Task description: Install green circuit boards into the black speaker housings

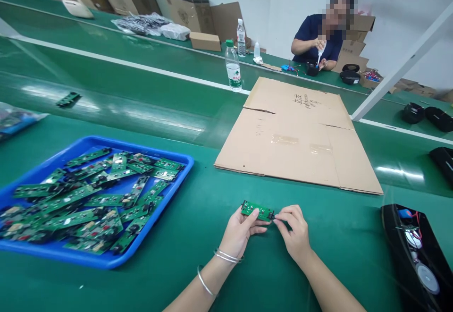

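Note:
I hold a small green circuit board [257, 210] between both hands just above the green table. My left hand [240, 232] grips its left part with thumb on top. My right hand [294, 232] pinches its right end, where a small black part sits. A blue tray [161, 208] to the left is heaped with several similar green circuit boards [95, 198].
A flat cardboard sheet [300, 137] lies beyond my hands. An open black speaker housing [417, 255] sits at the right edge. A water bottle [233, 66] stands on the conveyor. Across the table a person [320, 43] works with a white bottle. Boxes line the back.

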The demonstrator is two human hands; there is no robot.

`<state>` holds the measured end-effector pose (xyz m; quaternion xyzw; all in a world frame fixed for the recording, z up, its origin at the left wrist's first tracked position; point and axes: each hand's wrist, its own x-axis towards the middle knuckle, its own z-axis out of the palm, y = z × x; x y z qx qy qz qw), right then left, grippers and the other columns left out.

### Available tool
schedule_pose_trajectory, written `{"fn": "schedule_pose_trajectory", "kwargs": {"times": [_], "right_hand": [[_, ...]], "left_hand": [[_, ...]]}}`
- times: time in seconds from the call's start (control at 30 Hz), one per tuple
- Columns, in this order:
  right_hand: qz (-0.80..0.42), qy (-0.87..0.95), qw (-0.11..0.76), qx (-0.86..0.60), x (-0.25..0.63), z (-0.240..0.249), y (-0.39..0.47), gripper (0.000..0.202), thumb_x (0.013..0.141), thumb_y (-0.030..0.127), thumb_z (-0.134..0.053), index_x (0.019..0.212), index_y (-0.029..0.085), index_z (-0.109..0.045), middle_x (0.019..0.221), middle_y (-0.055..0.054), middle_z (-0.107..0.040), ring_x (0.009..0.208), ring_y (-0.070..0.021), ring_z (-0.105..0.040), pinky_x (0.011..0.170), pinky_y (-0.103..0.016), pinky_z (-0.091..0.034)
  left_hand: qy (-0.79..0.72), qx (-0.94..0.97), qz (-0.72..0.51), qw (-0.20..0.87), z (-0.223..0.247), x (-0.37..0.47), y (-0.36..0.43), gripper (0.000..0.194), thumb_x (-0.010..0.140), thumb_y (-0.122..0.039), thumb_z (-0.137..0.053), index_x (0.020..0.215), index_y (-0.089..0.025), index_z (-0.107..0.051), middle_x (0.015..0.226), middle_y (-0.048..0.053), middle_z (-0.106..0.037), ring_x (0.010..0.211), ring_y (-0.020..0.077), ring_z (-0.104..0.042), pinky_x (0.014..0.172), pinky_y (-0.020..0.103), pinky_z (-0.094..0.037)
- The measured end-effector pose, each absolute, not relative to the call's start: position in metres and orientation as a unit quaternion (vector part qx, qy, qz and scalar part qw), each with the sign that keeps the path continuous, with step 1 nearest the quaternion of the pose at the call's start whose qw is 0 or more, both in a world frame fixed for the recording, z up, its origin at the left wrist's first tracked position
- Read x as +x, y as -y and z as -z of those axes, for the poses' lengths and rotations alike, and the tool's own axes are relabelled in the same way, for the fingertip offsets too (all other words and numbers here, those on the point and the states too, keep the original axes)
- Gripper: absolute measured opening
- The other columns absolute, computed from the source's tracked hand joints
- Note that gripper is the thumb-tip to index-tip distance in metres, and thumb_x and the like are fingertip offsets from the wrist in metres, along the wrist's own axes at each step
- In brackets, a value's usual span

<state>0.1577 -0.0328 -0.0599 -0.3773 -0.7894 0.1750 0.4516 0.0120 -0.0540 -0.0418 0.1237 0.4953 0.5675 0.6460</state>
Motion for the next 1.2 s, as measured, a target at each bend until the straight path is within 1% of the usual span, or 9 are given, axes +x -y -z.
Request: {"fn": "schedule_pose_trajectory", "kwargs": {"times": [0.23,0.47,0.9,1.03,1.2], "right_hand": [[-0.169,0.792,0.456,-0.369,0.1566,0.0557,0.0321,0.008,0.082,0.013,-0.053,0.080,0.020,-0.057,0.073,-0.003,-0.056,0.070,-0.0150,-0.051,0.061,-0.031,-0.045],[-0.163,0.789,0.449,-0.388,0.1550,0.0564,0.0328,0.009,0.081,0.013,-0.053,0.075,0.018,-0.055,0.069,-0.002,-0.055,0.068,-0.0147,-0.049,0.059,-0.030,-0.042],[-0.117,0.791,0.457,-0.389,0.1548,0.0534,0.0331,0.009,0.080,0.011,-0.055,0.076,0.019,-0.057,0.070,-0.002,-0.056,0.068,-0.0145,-0.049,0.060,-0.031,-0.041],[-0.106,0.793,0.460,-0.385,0.1546,0.0539,0.0332,0.009,0.080,0.010,-0.055,0.077,0.018,-0.057,0.070,-0.002,-0.056,0.068,-0.0141,-0.049,0.061,-0.031,-0.041],[-0.087,0.805,0.460,-0.364,0.1554,0.0549,0.0332,0.009,0.080,0.010,-0.055,0.078,0.019,-0.057,0.071,-0.002,-0.057,0.067,-0.0136,-0.050,0.063,-0.032,-0.041]], "left_hand": [[-0.504,0.147,-0.564,0.638,0.0457,0.0100,0.0556,0.047,0.048,-0.040,-0.080,0.074,-0.014,-0.052,0.059,-0.004,-0.064,0.053,0.0165,-0.067,0.043,0.021,-0.053],[-0.503,0.182,-0.566,0.627,0.0452,0.0097,0.0560,0.045,0.052,-0.042,-0.078,0.077,-0.014,-0.052,0.065,-0.002,-0.066,0.060,0.0179,-0.068,0.047,0.022,-0.054],[-0.522,0.222,-0.542,0.620,0.0443,0.0099,0.0550,0.044,0.055,-0.047,-0.074,0.076,-0.017,-0.050,0.065,-0.002,-0.064,0.059,0.0185,-0.068,0.051,0.025,-0.055],[-0.528,0.234,-0.531,0.620,0.0421,0.0085,0.0558,0.045,0.055,-0.048,-0.073,0.077,-0.016,-0.050,0.066,-0.001,-0.066,0.059,0.0192,-0.068,0.052,0.027,-0.055],[-0.537,0.238,-0.520,0.620,0.0405,0.0072,0.0554,0.043,0.057,-0.048,-0.072,0.077,-0.017,-0.049,0.063,-0.002,-0.065,0.056,0.0186,-0.067,0.052,0.029,-0.055]]}}
